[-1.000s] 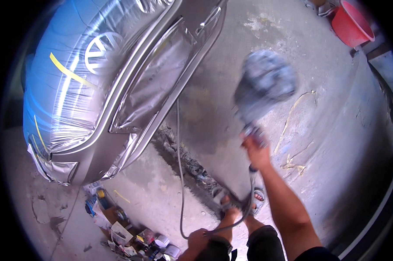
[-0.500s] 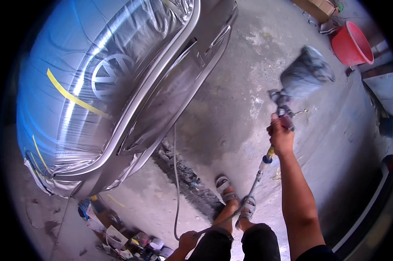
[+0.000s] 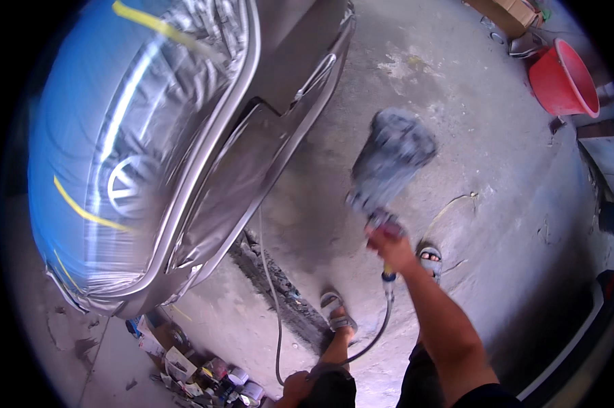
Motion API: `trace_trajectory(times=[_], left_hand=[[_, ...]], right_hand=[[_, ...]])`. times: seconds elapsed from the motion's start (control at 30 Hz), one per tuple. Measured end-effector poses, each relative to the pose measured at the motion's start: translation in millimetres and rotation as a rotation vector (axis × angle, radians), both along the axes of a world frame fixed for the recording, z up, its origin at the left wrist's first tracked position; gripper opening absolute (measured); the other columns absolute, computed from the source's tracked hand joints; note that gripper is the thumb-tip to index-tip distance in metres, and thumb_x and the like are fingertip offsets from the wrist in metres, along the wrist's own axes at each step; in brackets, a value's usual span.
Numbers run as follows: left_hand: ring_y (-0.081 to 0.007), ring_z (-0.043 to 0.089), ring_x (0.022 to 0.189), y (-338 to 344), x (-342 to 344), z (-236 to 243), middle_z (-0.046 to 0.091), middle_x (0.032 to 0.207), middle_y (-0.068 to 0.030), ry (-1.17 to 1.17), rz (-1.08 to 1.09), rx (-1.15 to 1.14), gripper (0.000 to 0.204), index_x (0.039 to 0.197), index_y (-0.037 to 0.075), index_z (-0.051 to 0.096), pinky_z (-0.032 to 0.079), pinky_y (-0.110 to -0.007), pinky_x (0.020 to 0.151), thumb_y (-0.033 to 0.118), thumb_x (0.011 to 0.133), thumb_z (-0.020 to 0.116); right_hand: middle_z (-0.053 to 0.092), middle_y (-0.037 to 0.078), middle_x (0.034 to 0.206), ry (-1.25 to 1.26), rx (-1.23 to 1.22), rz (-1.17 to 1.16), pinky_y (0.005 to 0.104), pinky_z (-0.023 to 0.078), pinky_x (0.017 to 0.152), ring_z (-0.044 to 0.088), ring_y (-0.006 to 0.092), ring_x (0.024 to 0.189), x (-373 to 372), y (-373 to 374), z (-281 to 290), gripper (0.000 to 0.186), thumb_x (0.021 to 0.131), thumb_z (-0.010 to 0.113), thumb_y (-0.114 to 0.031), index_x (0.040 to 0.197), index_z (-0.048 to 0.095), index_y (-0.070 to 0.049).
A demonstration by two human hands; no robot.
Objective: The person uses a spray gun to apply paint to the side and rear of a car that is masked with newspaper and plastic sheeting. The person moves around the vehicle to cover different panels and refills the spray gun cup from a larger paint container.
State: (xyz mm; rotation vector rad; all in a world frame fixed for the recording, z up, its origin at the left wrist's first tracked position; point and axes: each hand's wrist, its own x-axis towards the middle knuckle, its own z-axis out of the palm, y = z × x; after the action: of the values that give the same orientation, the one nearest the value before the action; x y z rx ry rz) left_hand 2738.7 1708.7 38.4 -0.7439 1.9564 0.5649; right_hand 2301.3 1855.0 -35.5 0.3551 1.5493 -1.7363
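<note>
Right of centre, the right hand (image 3: 394, 250) has its fingers wrapped around a dark reddish metal spray gun (image 3: 383, 221), a blurred grey crumpled bundle (image 3: 395, 155) above it. At the lower edge, the left hand's (image 3: 296, 387) fingers clasp a thin grey flexible hose (image 3: 386, 323). A silver-grey curved car bumper (image 3: 215, 132) spans upper left.

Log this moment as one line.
Right hand: gripping spray gun; left hand: holding hose; grey bundle: at gun's far end, blurred; car: left, part-masked; red bucket: upper right

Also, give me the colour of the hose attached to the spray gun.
The hose is grey; the head view shows it best.
</note>
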Motion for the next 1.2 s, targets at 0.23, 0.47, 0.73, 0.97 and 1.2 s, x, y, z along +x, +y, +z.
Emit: trace_trajectory(times=[0.23, 0.47, 0.73, 0.97, 1.2], left_hand=[[-0.0372, 0.059, 0.081, 122.5, -150.0, 4.2, 0.061, 0.082, -0.0201, 0.032, 0.376, 0.08, 0.035, 0.085, 0.003, 0.061, 0.047, -0.042, 0.069, 0.038, 0.079, 0.058], [-0.0385, 0.058, 0.082, 170.6, -160.6, -0.6, 0.061, 0.084, -0.0221, -0.084, 0.338, 0.058, 0.044, 0.089, 0.002, 0.059, 0.046, -0.043, 0.07, 0.045, 0.082, 0.051], [-0.0379, 0.057, 0.08, 163.9, -89.2, 13.1, 0.06, 0.082, -0.0213, -0.299, 0.148, 0.227, 0.051, 0.08, 0.003, 0.058, 0.044, -0.045, 0.07, 0.052, 0.084, 0.045], [-0.038, 0.057, 0.078, 165.9, -80.3, 27.9, 0.059, 0.08, -0.0204, -0.065, 0.271, 0.16, 0.044, 0.083, 0.003, 0.057, 0.045, -0.045, 0.069, 0.046, 0.083, 0.049], [-0.0369, 0.058, 0.084, 156.5, -45.5, 51.4, 0.061, 0.087, -0.0197, 0.09, 0.531, 0.149, 0.042, 0.09, 0.006, 0.061, 0.045, -0.044, 0.073, 0.046, 0.082, 0.05]], right_hand=[[0.053, 0.003, 0.057, 0.377, 0.157, -0.504, 0.0249, 0.036, 0.041, 0.047, 0.0096, 0.045, -209.6, 67.2, -12.8, 0.036, 0.081, 0.06, -0.04, 0.072, 0.054, -0.006], [0.051, 0.001, 0.056, 0.18, 0.159, -0.241, 0.0242, 0.037, 0.041, 0.048, 0.0089, 0.047, -171.3, 55.1, -83.6, 0.032, 0.079, 0.061, -0.039, 0.072, 0.055, -0.009], [0.062, -0.001, 0.077, -0.222, -0.257, 0.411, 0.0286, 0.042, 0.073, 0.056, 0.0109, 0.072, 40.5, 28.9, -123.0, 0.012, 0.08, 0.061, -0.023, 0.086, 0.063, -0.012], [0.059, 0.002, 0.091, 0.204, 0.122, 0.15, 0.0292, 0.038, 0.079, 0.052, 0.0116, 0.09, 19.8, 63.1, -65.9, 0.021, 0.086, 0.052, -0.017, 0.105, 0.057, -0.01], [0.054, -0.001, 0.084, 0.204, 0.083, -0.035, 0.0187, 0.035, 0.06, 0.043, 0.0042, 0.069, 36.4, -1.1, 69.8, 0.03, 0.087, 0.052, -0.021, 0.113, 0.05, -0.007]])
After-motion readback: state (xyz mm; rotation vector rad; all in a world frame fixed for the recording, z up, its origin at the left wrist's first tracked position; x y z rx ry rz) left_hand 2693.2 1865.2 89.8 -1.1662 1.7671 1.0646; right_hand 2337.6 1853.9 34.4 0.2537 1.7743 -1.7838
